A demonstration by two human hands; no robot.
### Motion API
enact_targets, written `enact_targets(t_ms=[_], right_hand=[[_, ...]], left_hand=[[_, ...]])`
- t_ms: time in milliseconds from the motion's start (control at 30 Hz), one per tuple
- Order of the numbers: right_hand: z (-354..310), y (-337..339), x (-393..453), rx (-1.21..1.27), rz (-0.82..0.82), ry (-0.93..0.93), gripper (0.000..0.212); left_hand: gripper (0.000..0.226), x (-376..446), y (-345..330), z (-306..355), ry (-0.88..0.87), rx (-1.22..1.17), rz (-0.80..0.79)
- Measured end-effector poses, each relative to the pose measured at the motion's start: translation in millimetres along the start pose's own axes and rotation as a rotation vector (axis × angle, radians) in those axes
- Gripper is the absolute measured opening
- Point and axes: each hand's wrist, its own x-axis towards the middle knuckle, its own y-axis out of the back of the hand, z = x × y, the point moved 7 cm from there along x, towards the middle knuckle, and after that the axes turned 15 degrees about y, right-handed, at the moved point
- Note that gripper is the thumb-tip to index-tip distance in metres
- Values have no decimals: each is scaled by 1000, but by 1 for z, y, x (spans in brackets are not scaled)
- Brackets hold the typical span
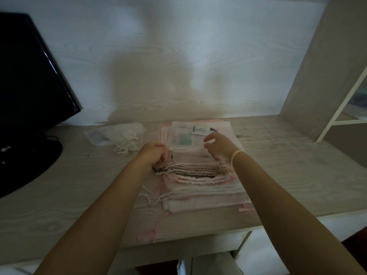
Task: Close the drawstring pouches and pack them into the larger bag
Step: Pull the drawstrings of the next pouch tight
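Dim room, pale wood-grain desk (278,175) against a white wood-grain back panel (178,56), w/ a light shelf upright (321,66) at the right. Black monitor (29,76) stands at far left on a round black base. Mid-desk sits a stack of sheer pink/white drawstring pouches (198,187), laid flat, ruffled mouths toward the person, staggered so each lower one pokes out nearer the desk edge. Top pouch (190,151) is see-through; a pale green card and a small white label show thru the fabric near its far end. Its mouth looks gathered into a dark wavy line of ruffles across the stack. Left hand (154,153) at the left end of that ruffled mouth, fingers curled in tight and pinching fabric or cord there; can't tell which. Right hand (217,146) over the right side of the top pouch, thumb and forefinger apart and curved, other fingers bent down to the fabric near the mouth's right end; whether they actually pinch it can't be made out. Pale band (236,155) on the right wrist. Loose white cords (155,197) trail off the stack's left side, pink cords (153,229) run toward the desk's front edge. Left of the stack, apart from it, a bunched white mesh pouch (123,135) w/ white cord ends lies on a clear flat bag (95,135).
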Motion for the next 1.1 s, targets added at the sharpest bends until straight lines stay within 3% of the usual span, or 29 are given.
enact_targets(t_ms=[200,267,333,400,500,567,667,833,1100], right_hand=[[29,13,-3,313,278,-158,15],[40,24,-4,261,399,-175,16],[47,33,-6,220,474,-183,18],[49,34,-6,218,445,-175,18],[46,27,-2,199,312,-188,22],[47,21,2,152,209,-212,36],[49,22,6,41,95,-222,35],[48,30,2,-171,67,-192,27],[32,21,-4,-185,67,-108,19]], left_hand=[[10,14,9,-23,129,-414,-12],[11,15,21,-27,123,-478,110],[15,13,38,-28,65,-417,334],[19,12,46,-24,12,-290,446],[25,7,35,-9,-27,34,363],[34,4,23,-2,-33,301,275],[52,5,23,-4,16,545,280],[63,-6,31,-5,32,681,395],[63,-13,18,-12,84,644,220]])
